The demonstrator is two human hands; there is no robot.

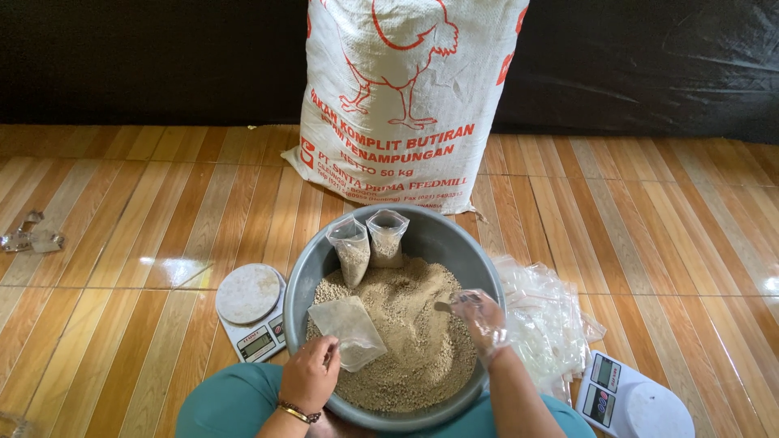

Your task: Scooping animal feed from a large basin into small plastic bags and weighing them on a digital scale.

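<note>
Two hands are down over the grey basin (pixel 304 280) btwn your knees. Your left hand (pixel 310 375) comes in from the bottom edge, wrist bent, bracelet showing, knuckles up; its grip is pressed together, thumb & fingertips pinching the near edge of a small clear bag (pixel 349 329). That bag lies tilted across the feed (pixel 414 332), mouth toward the hand, a little feed already inside, the rest of it stretching away up-left from the pinch.

Your right hand (pixel 479 316) reaches in from the lower right, forearm angled across the basin rim, wrapped in a thin clear plastic glove or bag. Fingers are curled over the feed near the right wall, closed on what looks like a small scoop handle (pixel 442 307); can't tell exactly, the plastic blurs it.

Two filled bags (pixel 369 247) stand upright at the far wall of the basin, touching each other. A pile of empty clear bags (pixel 544 316) lies on the floor just right of the basin. One scale (pixel 251 312) sits left, touching the rim; a second scale (pixel 637 401) is at lower right, partly cut off. A big white feed sack (pixel 406 97) stands behind, top out of frame. Both your forearms are cut off at the bottom edge.
</note>
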